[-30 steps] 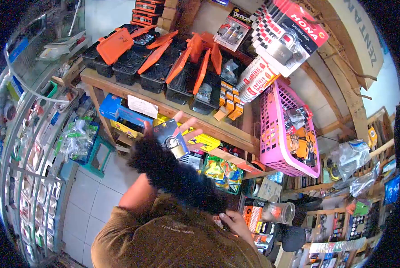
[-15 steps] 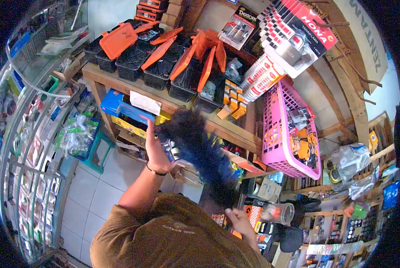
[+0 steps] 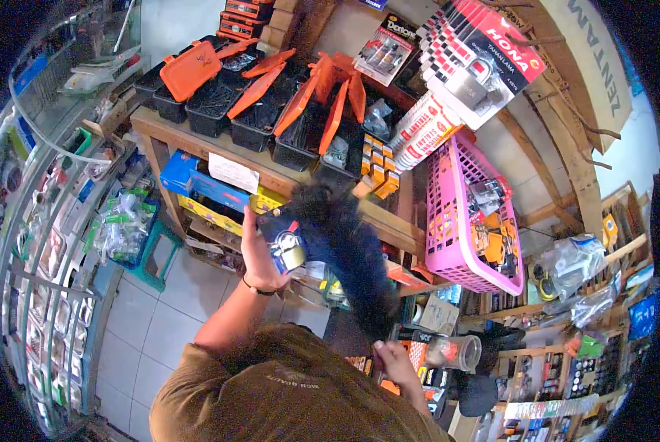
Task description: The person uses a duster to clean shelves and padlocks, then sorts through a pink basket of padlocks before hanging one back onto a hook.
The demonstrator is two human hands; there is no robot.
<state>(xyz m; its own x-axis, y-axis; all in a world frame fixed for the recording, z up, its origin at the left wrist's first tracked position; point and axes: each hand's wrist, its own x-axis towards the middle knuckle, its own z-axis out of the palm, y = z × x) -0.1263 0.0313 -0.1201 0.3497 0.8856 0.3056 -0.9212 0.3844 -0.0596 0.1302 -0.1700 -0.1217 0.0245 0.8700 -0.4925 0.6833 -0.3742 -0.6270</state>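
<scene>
My left hand (image 3: 260, 254) is raised at the centre, holding a dark blue package (image 3: 284, 241) with a padlock in it against the palm. A dark, fluffy duster (image 3: 344, 254) lies across the view just right of the package and hides part of the shelf behind. At the duster's lower end, my right hand (image 3: 396, 362) is closed around its handle, which is mostly hidden.
Black bins (image 3: 252, 125) with orange lids line the wooden shelf (image 3: 219, 147). Right of them are small orange boxes (image 3: 378, 166), white sealant tubes (image 3: 425, 129) and a pink basket (image 3: 466, 258). A glass display case (image 3: 50, 280) stands left; a clear jar (image 3: 459, 352) is near my right hand.
The package in my left hand now shows its printed face and padlock more clearly. The duster has shifted a little to the right of it. The whole view has moved slightly.
</scene>
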